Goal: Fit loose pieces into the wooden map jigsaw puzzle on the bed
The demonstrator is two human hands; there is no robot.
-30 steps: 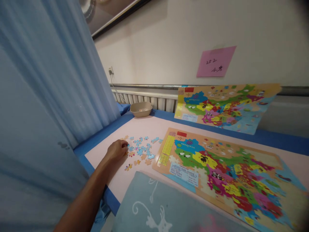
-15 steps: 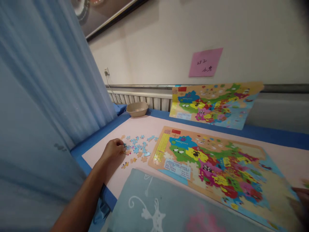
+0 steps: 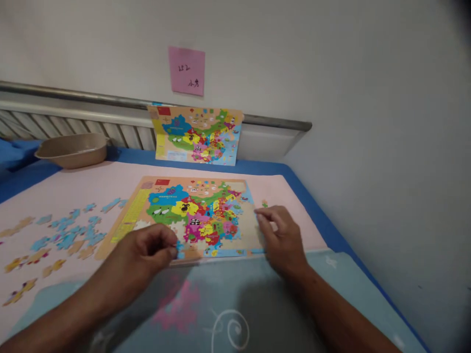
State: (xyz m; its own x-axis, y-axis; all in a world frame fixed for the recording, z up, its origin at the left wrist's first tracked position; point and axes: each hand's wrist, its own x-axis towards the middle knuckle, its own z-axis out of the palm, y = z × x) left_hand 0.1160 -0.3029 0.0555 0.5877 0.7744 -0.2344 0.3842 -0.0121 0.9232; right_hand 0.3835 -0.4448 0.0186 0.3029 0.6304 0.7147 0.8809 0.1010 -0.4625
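Head view. Map puzzle board: lies flat on the pink mat, its near edge just beside the blue cloth that covers the front of the table. Most of the map is filled; bare tan patches show at the lower left and along the right side.

Left hand: at the board's near edge, fingers curled shut with thumb and forefinger pinching a small blue puzzle piece over the lower margin.

Right hand: at the board's right edge, fingers loosely bent and partly spread, fingertips on or just above the bare tan area; it grips nothing that can be seen.

Loose puzzle pieces: blue and tan, scattered on the mat left of the board, well apart from both hands. One small green piece lies just beyond the right hand.

Open room: bare mat beyond the board and between board and loose pieces.

Surroundings: beige bowl at the far left; reference map sheet leaning on the wall rail; pink note on the wall above it. The table's blue right edge runs near the right-hand wall.
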